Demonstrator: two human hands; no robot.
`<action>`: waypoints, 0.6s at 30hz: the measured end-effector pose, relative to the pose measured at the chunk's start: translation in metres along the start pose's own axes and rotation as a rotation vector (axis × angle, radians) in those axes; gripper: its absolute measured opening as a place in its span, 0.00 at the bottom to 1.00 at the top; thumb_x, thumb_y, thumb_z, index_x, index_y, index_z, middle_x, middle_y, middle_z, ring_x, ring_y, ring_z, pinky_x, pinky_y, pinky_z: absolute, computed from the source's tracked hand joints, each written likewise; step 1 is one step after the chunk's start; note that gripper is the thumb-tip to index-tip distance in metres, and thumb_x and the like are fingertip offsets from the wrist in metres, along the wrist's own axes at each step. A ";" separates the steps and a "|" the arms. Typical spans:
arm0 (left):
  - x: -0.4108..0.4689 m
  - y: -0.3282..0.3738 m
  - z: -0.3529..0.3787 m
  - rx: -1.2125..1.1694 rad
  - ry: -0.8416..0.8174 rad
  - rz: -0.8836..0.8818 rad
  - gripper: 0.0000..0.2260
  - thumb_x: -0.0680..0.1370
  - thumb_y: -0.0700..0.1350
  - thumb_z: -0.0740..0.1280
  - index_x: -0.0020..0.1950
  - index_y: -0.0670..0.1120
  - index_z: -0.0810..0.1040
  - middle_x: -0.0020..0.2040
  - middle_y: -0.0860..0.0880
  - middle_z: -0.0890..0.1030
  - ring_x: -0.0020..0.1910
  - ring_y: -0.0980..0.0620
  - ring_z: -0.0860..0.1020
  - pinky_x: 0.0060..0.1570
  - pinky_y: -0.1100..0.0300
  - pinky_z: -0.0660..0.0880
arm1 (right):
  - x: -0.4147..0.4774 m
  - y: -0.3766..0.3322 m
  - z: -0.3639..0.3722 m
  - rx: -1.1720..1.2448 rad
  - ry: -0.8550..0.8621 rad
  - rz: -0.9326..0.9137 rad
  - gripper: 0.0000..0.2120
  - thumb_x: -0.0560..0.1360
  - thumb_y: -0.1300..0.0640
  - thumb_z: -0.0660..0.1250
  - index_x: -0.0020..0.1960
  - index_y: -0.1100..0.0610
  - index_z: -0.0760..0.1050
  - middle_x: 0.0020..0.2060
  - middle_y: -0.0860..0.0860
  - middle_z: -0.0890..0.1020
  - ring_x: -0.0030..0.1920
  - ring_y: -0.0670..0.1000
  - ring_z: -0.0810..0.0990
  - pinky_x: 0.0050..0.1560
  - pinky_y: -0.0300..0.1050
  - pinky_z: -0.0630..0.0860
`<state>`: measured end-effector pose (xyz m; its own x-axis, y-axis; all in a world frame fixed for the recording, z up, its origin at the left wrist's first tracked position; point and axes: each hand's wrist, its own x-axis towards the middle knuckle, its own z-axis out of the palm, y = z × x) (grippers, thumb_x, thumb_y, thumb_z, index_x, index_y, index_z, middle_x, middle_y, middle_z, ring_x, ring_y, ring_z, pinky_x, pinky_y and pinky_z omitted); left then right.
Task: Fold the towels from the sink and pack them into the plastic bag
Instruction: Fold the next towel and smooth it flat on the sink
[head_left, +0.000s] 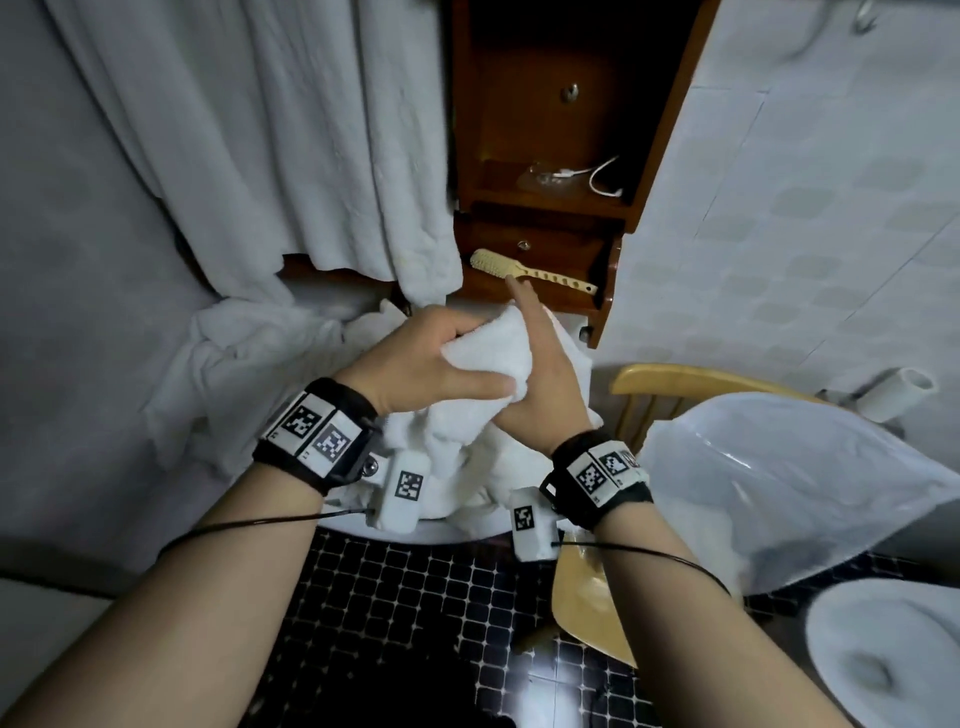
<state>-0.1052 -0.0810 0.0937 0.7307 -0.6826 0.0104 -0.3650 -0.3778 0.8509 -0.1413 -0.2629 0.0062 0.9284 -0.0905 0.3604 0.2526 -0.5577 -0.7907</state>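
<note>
Bathroom, dark mosaic floor (415, 597): loose towels (457, 452) are lying in the white sink (441, 536). Above them your L hand (421, 364) is gripping a folded towel (488, 353), fingers curled over it. Your R hand (545, 384) is lying against its right side, index finger straight, other fingers hidden, so grip can't be told. Plastic bag (779, 483) is sitting on the chair (691, 376), rt of the sink.

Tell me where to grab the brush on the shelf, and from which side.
Grip the brush by its slim handle, which points right, away from the bristled head. Come from the front and above, since it lies flat on the shelf with a drawer close behind it.
</note>
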 end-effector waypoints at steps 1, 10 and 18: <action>-0.008 0.001 0.007 -0.042 -0.047 -0.038 0.18 0.75 0.56 0.78 0.53 0.42 0.84 0.47 0.47 0.87 0.48 0.53 0.84 0.48 0.54 0.78 | -0.010 -0.004 -0.003 0.008 -0.005 -0.029 0.52 0.69 0.57 0.80 0.84 0.46 0.54 0.84 0.49 0.57 0.84 0.45 0.55 0.81 0.47 0.60; -0.059 0.010 0.037 0.205 -0.201 -0.127 0.16 0.72 0.56 0.80 0.53 0.52 0.81 0.49 0.53 0.83 0.49 0.56 0.81 0.50 0.59 0.77 | -0.082 -0.011 -0.010 -0.035 -0.279 0.117 0.55 0.66 0.49 0.79 0.83 0.36 0.50 0.73 0.48 0.75 0.66 0.49 0.79 0.63 0.40 0.76; -0.084 0.013 0.016 0.242 0.340 0.042 0.16 0.73 0.30 0.70 0.39 0.52 0.76 0.37 0.55 0.78 0.37 0.59 0.74 0.39 0.59 0.68 | -0.110 -0.003 -0.007 -0.508 -0.592 0.396 0.25 0.66 0.43 0.80 0.59 0.46 0.75 0.51 0.48 0.80 0.52 0.54 0.80 0.46 0.44 0.74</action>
<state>-0.1808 -0.0381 0.0952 0.8465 -0.4701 0.2499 -0.4939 -0.5182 0.6982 -0.2458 -0.2570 -0.0278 0.9467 0.0088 -0.3219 -0.1400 -0.8890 -0.4360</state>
